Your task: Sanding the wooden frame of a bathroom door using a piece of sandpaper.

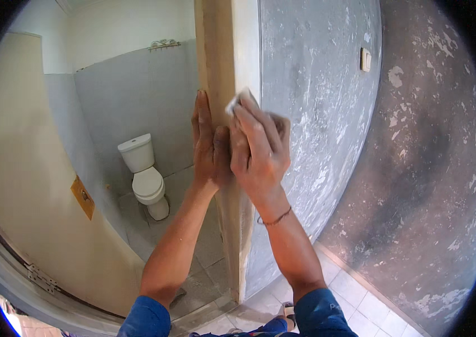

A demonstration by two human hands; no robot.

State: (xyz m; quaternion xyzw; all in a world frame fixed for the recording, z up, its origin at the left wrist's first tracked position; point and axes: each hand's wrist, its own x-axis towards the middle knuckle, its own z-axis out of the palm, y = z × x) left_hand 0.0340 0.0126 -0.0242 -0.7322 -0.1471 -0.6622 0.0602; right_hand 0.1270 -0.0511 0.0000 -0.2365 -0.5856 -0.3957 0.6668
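Note:
In the middle of the head view a pale wooden door frame [217,56] stands upright. My left hand [208,151] lies against its inner side, fingers stretched upward and thumb apart, holding nothing. My right hand [261,140] is closed on a small whitish folded piece [231,106], which looks like sandpaper, at the frame's outer face. Dust coats the fingers of both hands. The fingers and slight blur hide most of the piece.
To the left stands an open cream door [19,129] with a latch plate [83,196]. Behind the frame is a white toilet [148,182] in a grey-walled bathroom. At right, a patchy grey wall [311,123] carries a light switch [366,59] above white floor tiles [356,297].

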